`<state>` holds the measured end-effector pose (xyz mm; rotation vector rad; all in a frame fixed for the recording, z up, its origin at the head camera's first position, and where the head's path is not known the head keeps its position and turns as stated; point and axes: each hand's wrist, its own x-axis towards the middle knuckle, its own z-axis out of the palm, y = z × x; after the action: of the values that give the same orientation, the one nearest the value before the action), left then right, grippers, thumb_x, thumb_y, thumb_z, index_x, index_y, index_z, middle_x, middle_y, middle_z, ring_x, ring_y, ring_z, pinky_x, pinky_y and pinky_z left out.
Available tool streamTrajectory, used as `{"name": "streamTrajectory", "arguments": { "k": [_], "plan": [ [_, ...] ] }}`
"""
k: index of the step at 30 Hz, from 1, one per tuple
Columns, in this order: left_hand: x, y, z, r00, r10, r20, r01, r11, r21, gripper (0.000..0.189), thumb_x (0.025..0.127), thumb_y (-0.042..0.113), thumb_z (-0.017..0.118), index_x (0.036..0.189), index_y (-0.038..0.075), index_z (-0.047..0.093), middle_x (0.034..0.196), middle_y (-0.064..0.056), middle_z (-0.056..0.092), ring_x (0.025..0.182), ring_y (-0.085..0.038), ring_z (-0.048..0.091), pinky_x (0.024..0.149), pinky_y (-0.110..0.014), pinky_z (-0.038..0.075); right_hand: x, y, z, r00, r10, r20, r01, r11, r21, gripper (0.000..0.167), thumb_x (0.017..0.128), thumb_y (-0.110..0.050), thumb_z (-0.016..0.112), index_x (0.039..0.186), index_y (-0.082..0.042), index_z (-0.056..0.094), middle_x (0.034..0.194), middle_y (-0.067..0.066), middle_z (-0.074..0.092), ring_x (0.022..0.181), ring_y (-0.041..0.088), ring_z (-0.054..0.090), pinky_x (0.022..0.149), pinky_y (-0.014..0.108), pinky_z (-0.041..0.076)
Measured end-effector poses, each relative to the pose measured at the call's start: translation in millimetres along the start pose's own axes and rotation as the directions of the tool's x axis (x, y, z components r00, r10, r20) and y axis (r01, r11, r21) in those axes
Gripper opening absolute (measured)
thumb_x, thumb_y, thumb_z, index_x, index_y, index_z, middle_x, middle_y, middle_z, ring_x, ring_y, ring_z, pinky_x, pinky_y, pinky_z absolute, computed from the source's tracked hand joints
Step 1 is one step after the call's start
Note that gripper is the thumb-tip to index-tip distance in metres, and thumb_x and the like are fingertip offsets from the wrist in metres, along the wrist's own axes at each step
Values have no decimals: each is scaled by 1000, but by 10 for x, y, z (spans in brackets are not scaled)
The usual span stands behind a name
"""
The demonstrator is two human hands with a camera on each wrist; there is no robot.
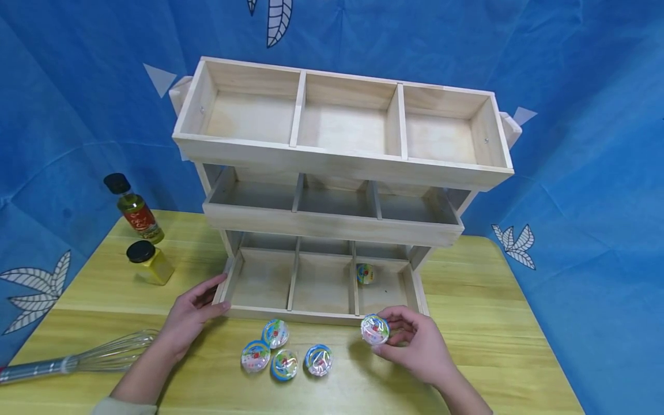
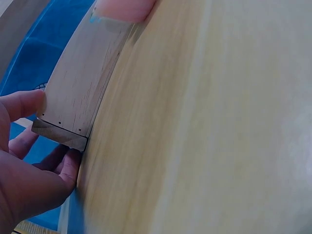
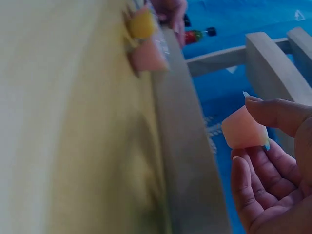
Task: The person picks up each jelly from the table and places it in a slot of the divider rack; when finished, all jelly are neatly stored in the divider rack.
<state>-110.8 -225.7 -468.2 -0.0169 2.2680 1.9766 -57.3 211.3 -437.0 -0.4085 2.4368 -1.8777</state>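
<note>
Four cups [image 1: 285, 365] on table [image 1: 508, 346] before rack [image 1: 332, 226], whisk [image 1: 70, 364] left, bottle [image 1: 139, 216] behind jar [image 1: 157, 267]

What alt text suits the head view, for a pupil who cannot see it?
A person's right hand holds a small round cup with a shiny multicoloured lid before a three-tier pale wooden rack, while the left hand grips the left end of its bottom tray. Four similar cups are on the yellow wooden table; another cup sits in that tray's right compartment.

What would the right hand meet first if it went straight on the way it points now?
Probably the bottom tray's front wall, near the jelly cup the right hand holds; height is unclear, so it might pass above.
</note>
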Motion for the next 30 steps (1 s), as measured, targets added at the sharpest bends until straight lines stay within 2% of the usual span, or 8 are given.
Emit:
{"name": "streamTrajectory", "arguments": {
  "k": [7,13,21,30],
  "plan": [
    [-5,2,4,1000,-3,-1,3,1000,2,67,92,8,72,150,-3,40,149,-29,36,135,-41,36,89,-12,42,162,-93,-185,999,-9,-46,9,1000,1,48,68,10,86,111,4,65,101,18,67,84,27,66,70,32,58],
    [-1,3,3,1000,-7,-2,7,1000,0,67,92,8,72,150,-2,40,150,-28,36,135,-41,36,89,-13,42,296,-102,-274,999,-3,-47,3,1000,-18,49,69,10,86,113,3,65,103,18,66,81,32,66,70,33,58],
    [-11,-8,-2,1000,-6,-7,6,1000,-1,67,92,7,72,150,-2,40,149,-27,37,134,-40,37,90,-13,42,499,0,-285,999,33,-16,-33,999,19,48,71,8,85,115,5,64,105,20,66,90,32,66,75,35,58],
    [-6,16,1,1000,-16,-5,17,1000,12,68,92,8,72,151,-1,40,151,-28,36,135,-40,36,90,-13,41,675,119,-262,997,78,4,-77,996,-42,49,72,3,87,116,7,65,106,18,66,94,29,64,77,30,56]
  ]
}}
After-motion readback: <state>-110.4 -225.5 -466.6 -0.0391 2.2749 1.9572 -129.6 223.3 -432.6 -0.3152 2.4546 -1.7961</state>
